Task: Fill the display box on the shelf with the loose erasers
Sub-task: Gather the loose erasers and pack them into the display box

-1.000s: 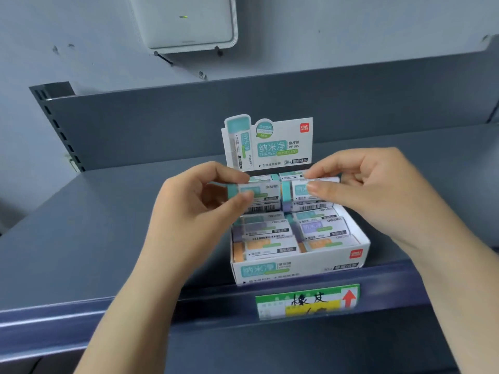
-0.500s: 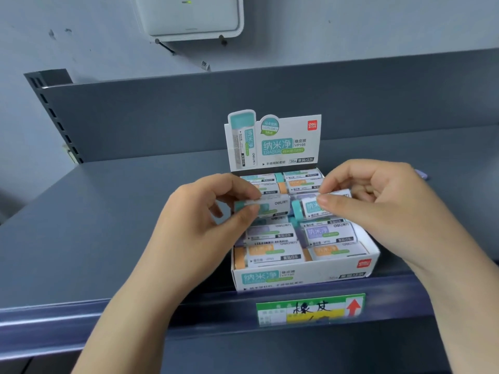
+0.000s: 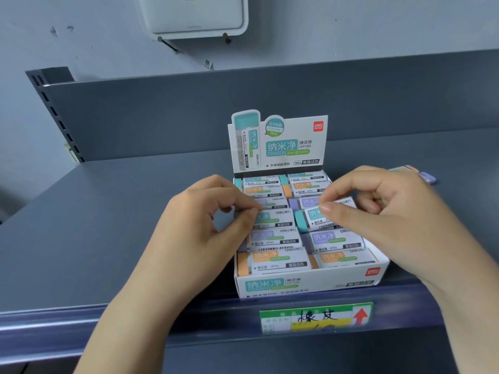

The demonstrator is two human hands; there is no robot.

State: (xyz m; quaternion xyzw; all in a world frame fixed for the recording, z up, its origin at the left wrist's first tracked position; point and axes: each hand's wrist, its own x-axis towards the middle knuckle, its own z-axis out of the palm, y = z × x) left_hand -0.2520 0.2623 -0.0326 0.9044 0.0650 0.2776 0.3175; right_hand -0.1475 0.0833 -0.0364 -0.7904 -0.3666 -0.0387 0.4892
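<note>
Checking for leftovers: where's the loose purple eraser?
In the head view, the loose purple eraser lies on the shelf, right of the display box, behind the right hand.

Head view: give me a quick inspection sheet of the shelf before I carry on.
Surface: grey shelf, price tag on its front rail.
Job's things: display box nearly full; two teal erasers going in mid-row.
Clutter: loose purple eraser right of the box.
Grippers: left hand pinches left teal eraser; right hand pinches right teal eraser.
Cables: nothing seen.
Surroundings: white wall unit, green light on.
</note>
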